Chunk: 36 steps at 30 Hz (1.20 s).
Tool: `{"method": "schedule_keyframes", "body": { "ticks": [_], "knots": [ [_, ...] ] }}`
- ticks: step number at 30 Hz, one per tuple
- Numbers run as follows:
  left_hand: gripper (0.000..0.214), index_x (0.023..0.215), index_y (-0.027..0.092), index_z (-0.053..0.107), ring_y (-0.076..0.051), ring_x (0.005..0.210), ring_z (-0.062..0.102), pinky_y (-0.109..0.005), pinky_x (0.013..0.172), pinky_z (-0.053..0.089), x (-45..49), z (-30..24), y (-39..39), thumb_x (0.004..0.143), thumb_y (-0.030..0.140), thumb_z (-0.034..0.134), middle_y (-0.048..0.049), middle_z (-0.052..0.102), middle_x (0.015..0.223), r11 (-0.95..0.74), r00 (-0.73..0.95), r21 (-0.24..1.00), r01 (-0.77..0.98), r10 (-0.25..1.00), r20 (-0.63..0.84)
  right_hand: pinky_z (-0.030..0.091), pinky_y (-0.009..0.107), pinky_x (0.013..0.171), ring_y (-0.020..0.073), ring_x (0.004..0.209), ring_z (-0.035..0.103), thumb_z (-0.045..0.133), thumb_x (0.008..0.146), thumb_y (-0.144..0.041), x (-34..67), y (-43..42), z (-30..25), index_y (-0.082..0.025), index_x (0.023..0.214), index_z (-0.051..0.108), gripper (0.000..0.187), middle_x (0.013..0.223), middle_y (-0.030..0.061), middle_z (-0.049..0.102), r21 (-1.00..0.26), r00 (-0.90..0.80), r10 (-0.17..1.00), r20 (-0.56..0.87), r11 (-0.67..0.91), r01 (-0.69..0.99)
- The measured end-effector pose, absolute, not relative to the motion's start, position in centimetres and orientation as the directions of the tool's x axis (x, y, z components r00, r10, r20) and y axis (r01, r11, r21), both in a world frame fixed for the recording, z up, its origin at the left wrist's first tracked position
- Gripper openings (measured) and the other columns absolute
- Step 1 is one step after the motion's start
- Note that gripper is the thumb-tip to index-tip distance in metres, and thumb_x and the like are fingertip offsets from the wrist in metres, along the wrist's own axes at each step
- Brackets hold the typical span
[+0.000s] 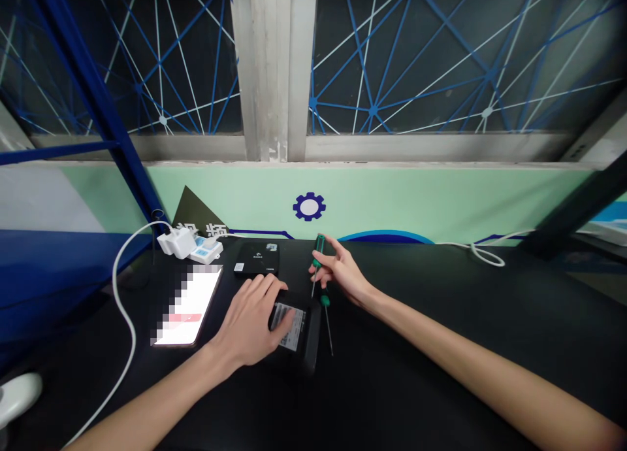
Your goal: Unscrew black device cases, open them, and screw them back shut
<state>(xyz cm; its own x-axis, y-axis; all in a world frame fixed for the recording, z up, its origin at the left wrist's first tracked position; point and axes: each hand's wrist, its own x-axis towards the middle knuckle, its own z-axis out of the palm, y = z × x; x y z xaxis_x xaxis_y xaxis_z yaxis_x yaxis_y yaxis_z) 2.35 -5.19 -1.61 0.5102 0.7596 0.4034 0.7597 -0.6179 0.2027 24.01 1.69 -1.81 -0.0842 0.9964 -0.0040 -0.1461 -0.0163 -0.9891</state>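
Observation:
My left hand (pixel 252 320) steadies a black electronic box (pixel 312 340), its fingers over the far side and its thumb across the white label (pixel 294 336). Part of the box is hidden under this hand. Between the fingers of my right hand (pixel 345 271) is a screwdriver (pixel 320 244) with a green handle, held upright and slightly tilted. Its shaft points down to the box's far right corner; whether the tip touches a screw I cannot tell. A second green-handled screwdriver (pixel 328 327) lies on the table just right of the box, its handle partly under my right hand.
Behind my left hand lies a flat black box (pixel 257 258). A phone with a lit screen (pixel 191 307) is to the left, near a white power strip with plugs (pixel 191 244). A white cable (pixel 117 294) curves down the left side; another cable (pixel 487 255) lies at the back right.

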Motion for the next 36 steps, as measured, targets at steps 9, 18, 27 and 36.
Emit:
{"method": "schedule_keyframes", "body": {
  "ticks": [9, 18, 27, 36],
  "knots": [
    [0.022, 0.111, 0.021, 0.054, -0.025, 0.092, 0.056, -0.042, 0.082, 0.045, 2.4, -1.9, -5.1, 0.096, 0.036, 0.047, -0.0062, 0.061, 0.101, -0.605, 0.500, 0.196, 0.771, 0.767, 0.401, 0.049, 0.020, 0.036, 0.0176, 0.045, 0.067, 0.071, 0.083, -0.032, 23.8, 1.5, -2.2, -0.013, 0.149, 0.027, 0.081, 0.060, 0.0013, 0.070, -0.995, -0.177, 0.984, -0.004, -0.022, -0.099],
    [0.022, 0.112, 0.022, 0.056, -0.025, 0.092, 0.058, -0.041, 0.082, 0.047, 2.2, -1.9, -4.8, 0.095, 0.034, 0.051, -0.0058, 0.062, 0.102, -0.609, 0.500, 0.191, 0.770, 0.761, 0.412, 0.052, 0.023, 0.039, 0.0193, 0.045, 0.068, 0.072, 0.080, -0.037, 23.8, 1.5, -2.6, -0.014, 0.144, 0.028, 0.081, 0.061, -0.0001, 0.070, -0.995, -0.224, 0.973, 0.062, 0.042, -0.092],
    [0.020, 0.110, 0.022, 0.056, -0.024, 0.093, 0.058, -0.040, 0.081, 0.049, 2.1, -2.1, -4.8, 0.095, 0.034, 0.050, -0.0057, 0.061, 0.101, -0.593, 0.492, 0.202, 0.780, 0.779, 0.388, 0.052, 0.024, 0.042, 0.0175, 0.044, 0.066, 0.075, 0.076, -0.046, 23.8, 1.4, -2.8, -0.015, 0.148, 0.026, 0.093, 0.061, -0.0019, 0.070, -0.989, -0.190, 0.974, 0.119, 0.101, -0.105],
    [0.019, 0.109, 0.024, 0.055, -0.024, 0.092, 0.063, -0.036, 0.074, 0.051, 2.1, -2.0, -5.3, 0.095, 0.036, 0.048, -0.0046, 0.062, 0.102, -0.540, 0.451, 0.206, 0.816, 0.818, 0.356, 0.052, 0.025, 0.043, 0.0169, 0.044, 0.065, 0.073, 0.078, -0.051, 23.3, 0.6, -3.0, -0.016, 0.150, 0.025, 0.093, 0.060, -0.0045, 0.066, -0.974, -0.180, 0.959, 0.219, 0.203, -0.102]
  ]
}}
